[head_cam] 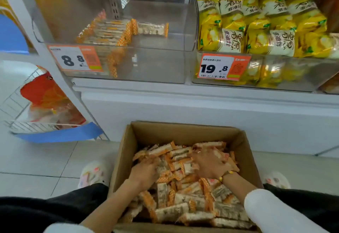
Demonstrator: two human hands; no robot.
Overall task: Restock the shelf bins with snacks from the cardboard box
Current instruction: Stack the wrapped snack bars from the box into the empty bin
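Both hands seen inside cardboard box [245, 146] on floor, buried in heap of orange-ended snack bars [183, 196]. Left hand [145, 171] curled round bars, fingers partly hidden. Right hand [211, 165] spread over bars, fingertips dug under; firm hold cannot be told. Clear shelf bin [146, 64] above, price tag 8.8 [75, 59], few bars lying inside. Neighbouring bin [302, 75] packed with yellow packets [256, 29].

Cardboard box [126, 146] (apparently floor-set) sits before the shelf bins [117, 64].
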